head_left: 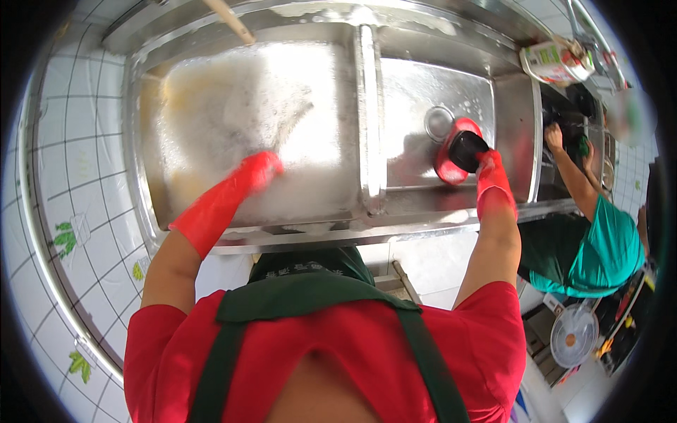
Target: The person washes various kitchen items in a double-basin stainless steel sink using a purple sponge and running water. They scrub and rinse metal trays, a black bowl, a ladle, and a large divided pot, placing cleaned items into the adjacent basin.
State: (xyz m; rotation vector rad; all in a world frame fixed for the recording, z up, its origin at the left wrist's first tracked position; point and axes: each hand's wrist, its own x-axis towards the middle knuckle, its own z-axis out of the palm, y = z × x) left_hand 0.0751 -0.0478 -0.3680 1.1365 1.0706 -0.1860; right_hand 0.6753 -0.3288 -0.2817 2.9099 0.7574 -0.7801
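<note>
My left hand [259,172], in a red rubber glove, is at the cloudy, foamy water of the left sink basin [351,132]. Its fingers are blurred. A narrow brownish thing [293,124], perhaps a brush, slants up from beside the fingertips, partly under the suds; whether I grip it cannot be told. In the right basin [418,143], my right hand [491,166], also in a red glove, holds a small black bowl [466,150] by its rim. The bowl is over a red oval dish [452,173] and hides its middle. Beside the dish is the round drain [439,122].
A wooden handle [232,22] reaches over the left basin's back edge. At the right, a white printed plastic container [555,62] sits on the sink rim. A co-worker in a green shirt [608,254] works at a third basin [560,174]. A tiled wall stands left.
</note>
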